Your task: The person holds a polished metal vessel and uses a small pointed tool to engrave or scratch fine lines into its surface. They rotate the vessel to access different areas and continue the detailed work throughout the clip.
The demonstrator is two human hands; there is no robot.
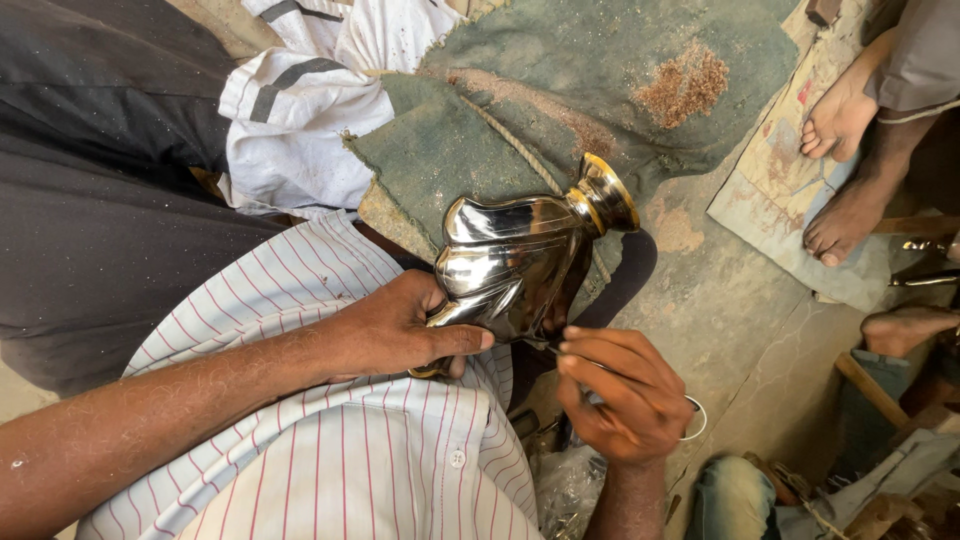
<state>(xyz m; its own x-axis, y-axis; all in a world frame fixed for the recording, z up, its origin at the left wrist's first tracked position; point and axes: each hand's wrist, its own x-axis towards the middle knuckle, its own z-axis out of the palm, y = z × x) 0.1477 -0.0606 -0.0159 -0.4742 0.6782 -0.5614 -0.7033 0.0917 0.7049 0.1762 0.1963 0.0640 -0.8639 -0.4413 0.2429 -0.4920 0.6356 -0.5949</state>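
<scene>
Striped shirt cloth (pixel 350 450) covers the lap nearest the head camera. Left hand (pixel 395 330) clasps the lower body of a polished metal vase (pixel 515 260), thumb laid along its base; the vase lies tilted over the lap, its brass neck (pixel 603 195) pointing toward a green cloth (pixel 480 130). Right hand (pixel 625 395) pinches a thin tool (pixel 550 348) touching the vase's underside. Another person's bare feet (pixel 850 160) rest on the floor.
</scene>
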